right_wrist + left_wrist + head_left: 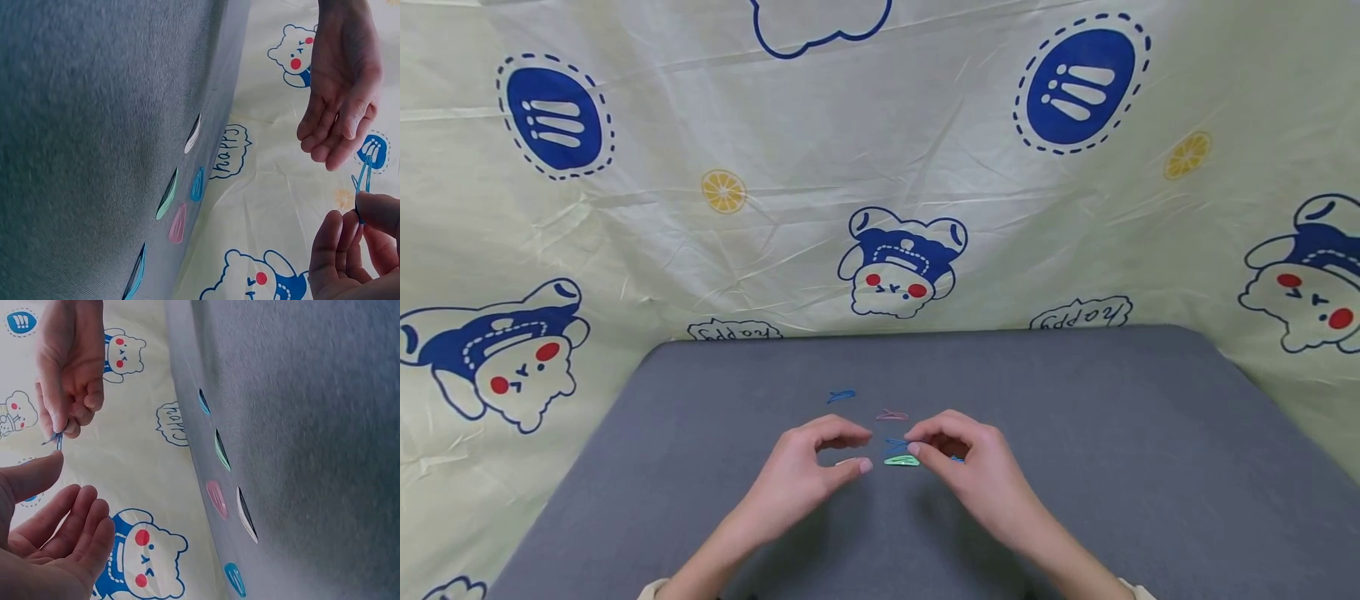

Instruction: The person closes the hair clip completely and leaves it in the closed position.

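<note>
My right hand [973, 454] pinches a blue snap hair clip [365, 178] by one end between thumb and fingers. The clip's two arms stand spread apart in the right wrist view, and its free end points toward my left hand [805, 467]. That left hand holds nothing; its thumb and fingers are apart, just short of the clip. Both hands are raised over the table. Below them lie a green hair clip [902, 460], a pink clip [892, 415] and a white clip [247, 515].
Another blue clip [841, 396] lies farther back on the grey table [1075, 400]. One more blue clip [204, 402] lies on the right, partly hidden by my right hand in the head view. A cream printed cloth [797, 133] hangs behind the table.
</note>
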A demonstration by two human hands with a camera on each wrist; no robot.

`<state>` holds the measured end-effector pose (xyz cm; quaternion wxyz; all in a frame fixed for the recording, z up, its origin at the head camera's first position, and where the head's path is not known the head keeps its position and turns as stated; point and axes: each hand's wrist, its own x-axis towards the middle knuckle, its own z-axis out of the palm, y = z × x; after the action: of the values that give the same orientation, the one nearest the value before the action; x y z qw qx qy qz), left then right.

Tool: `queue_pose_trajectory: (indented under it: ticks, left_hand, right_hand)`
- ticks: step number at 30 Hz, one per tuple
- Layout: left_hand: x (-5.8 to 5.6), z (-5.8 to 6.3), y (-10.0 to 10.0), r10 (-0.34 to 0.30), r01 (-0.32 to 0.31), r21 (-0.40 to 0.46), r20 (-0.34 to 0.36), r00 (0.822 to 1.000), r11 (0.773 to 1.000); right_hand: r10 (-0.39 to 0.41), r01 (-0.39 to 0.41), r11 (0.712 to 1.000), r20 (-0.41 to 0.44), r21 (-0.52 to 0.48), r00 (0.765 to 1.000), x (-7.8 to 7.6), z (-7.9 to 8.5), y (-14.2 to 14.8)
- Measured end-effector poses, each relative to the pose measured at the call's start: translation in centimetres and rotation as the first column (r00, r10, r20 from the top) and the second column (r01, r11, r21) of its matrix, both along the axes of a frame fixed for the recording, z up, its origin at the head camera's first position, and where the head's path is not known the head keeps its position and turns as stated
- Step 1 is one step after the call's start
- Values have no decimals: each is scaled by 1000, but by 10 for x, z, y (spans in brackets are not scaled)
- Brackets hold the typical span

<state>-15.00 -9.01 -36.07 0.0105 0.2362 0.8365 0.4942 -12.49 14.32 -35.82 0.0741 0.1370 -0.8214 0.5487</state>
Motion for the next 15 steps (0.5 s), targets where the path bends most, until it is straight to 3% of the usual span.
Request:
queue_pose_trajectory:
  ticks: [15]
  left_hand:
    - [17, -7, 9, 35, -31, 76, -60, 998, 997]
  right_hand:
    - [10, -15, 999, -90, -47, 996, 13, -5, -1]
